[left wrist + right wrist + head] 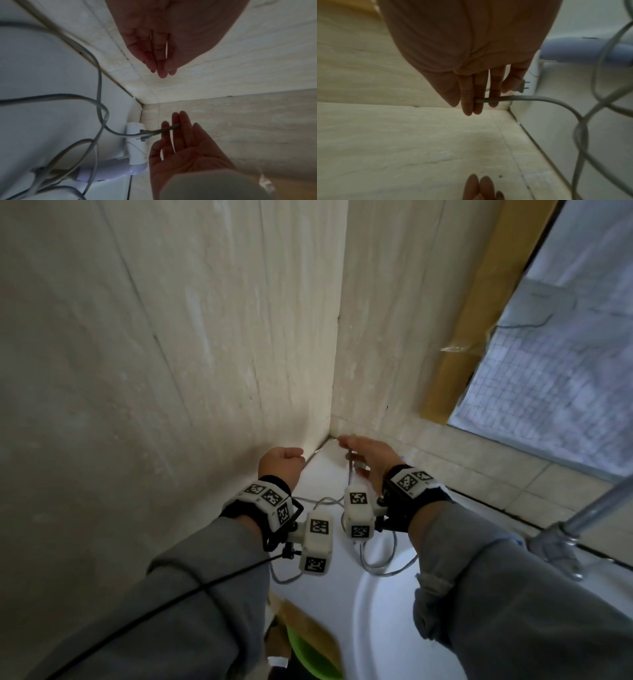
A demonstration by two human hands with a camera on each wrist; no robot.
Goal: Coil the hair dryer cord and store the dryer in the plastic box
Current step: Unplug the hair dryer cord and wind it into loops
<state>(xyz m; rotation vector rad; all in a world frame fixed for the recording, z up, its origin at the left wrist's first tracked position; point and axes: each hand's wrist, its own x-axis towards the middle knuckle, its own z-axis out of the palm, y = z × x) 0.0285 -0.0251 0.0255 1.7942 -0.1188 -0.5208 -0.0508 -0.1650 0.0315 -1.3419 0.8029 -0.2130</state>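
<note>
The white and lavender hair dryer (135, 148) lies on the white counter (42, 75) in the wall corner, its handle (573, 50) pointing away from the corner. Its grey cord (99, 83) sprawls in loose loops over the counter. My right hand (363, 453) hovers over the dryer with straight fingers (476, 94) and pinches the cord (508, 98) between them near the plug (523, 86), whose prongs stick out by the little finger. My left hand (284, 463) hangs beside the left wall, fingers (159, 65) straight and empty. No plastic box is in view.
Beige tiled walls (171, 354) meet in a corner just beyond the hands. A round white basin (394, 628) lies under my right forearm. A metal pipe (599, 508) crosses at the right below a window (565, 371). Something green (308, 655) sits below the counter's front edge.
</note>
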